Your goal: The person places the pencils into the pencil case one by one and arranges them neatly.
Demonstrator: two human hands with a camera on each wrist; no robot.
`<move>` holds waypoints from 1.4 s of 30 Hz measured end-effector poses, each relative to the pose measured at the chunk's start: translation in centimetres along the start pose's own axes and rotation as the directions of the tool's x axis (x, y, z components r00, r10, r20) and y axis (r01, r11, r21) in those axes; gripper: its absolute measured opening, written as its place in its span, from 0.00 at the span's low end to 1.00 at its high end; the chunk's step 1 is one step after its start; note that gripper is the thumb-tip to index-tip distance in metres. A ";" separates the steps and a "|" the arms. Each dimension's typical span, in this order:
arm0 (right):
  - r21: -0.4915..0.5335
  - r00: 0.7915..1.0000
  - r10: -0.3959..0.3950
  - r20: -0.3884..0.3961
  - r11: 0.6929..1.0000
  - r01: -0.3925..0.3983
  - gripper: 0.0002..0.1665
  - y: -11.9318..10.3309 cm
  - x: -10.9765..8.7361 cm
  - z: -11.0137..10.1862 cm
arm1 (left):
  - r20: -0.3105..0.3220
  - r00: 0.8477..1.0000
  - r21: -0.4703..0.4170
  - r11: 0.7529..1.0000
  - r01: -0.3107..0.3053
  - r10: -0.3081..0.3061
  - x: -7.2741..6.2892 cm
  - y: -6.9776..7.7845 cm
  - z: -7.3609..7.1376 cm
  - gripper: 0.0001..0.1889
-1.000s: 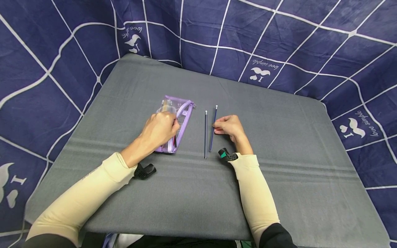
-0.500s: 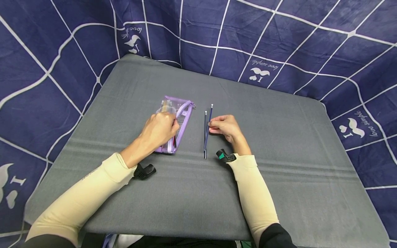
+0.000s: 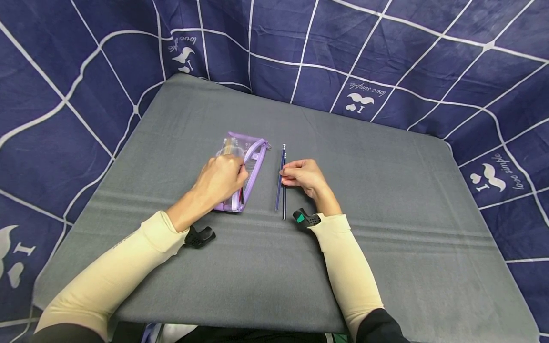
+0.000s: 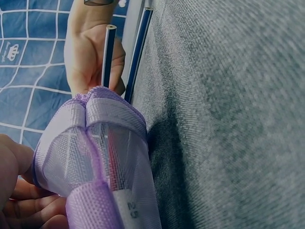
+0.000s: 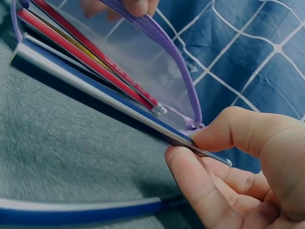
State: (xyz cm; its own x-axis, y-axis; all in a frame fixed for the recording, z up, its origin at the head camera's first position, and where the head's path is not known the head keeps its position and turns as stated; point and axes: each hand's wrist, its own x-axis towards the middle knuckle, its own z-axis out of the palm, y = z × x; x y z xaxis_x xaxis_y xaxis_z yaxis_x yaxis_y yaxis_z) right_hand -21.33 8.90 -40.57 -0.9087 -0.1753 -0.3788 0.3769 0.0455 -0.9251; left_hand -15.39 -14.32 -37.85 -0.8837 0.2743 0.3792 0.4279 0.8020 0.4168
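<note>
My left hand (image 3: 226, 176) grips the upper edge of a clear mesh pencil case (image 3: 256, 174) with purple trim. The case is unzipped and gapes in the right wrist view, with red pencils (image 5: 90, 57) and a yellowish one inside. My right hand (image 3: 305, 176) pinches a blue-and-silver striped pencil (image 3: 278, 193) between thumb and fingers near its eraser end. That pencil is raised beside the case's opening, outside it. A second striped pencil (image 3: 285, 205) lies on the table, partly behind the right fingers. The left fingertips are hidden in the head view.
A grey cloth-covered table (image 3: 407, 228) spreads around the hands. Blue curtain with white grid lines (image 3: 274, 52) hangs along its back and sides. Black wrist mounts (image 3: 200, 237) sit at both sleeve cuffs.
My right hand has carried the pinched pencil leftward, across the pencil lying on the table and closer to the case. The left hand and the case have stayed in place.
</note>
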 end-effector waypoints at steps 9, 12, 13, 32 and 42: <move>-0.027 0.999 -0.013 0.034 1.000 0.014 0.08 0.0 0.1 1.8 | -0.009 1.000 0.007 1.000 -0.006 0.006 0.0 -0.1 -0.1 0.12; -0.023 0.999 -0.016 0.049 1.000 0.017 0.08 -0.1 0.1 2.3 | -0.010 1.000 0.007 1.000 -0.003 0.003 0.1 0.0 -0.1 0.12; -0.022 0.999 -0.017 0.051 1.000 0.018 0.08 -0.1 0.0 2.5 | -0.010 1.000 0.005 1.000 -0.001 0.001 0.1 0.0 -0.1 0.12; -0.020 0.998 0.008 0.065 1.000 -0.007 0.07 -0.4 0.5 4.6 | -0.009 1.000 0.011 1.000 0.000 0.000 0.1 0.0 -0.2 0.11; 0.003 0.997 0.012 0.070 1.000 -0.012 0.06 -0.5 1.0 5.8 | -0.006 1.000 0.008 1.000 -0.003 0.003 0.1 -0.1 -0.1 0.12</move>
State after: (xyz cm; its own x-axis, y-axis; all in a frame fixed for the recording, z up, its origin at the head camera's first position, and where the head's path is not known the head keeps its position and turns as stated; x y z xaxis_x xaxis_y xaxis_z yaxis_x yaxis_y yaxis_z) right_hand -21.36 3.00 -40.32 -0.8894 -0.2435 -0.3869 0.3883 0.0442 -0.9205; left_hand -15.51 -14.42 -37.75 -0.8813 0.2736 0.3852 0.4289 0.8052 0.4094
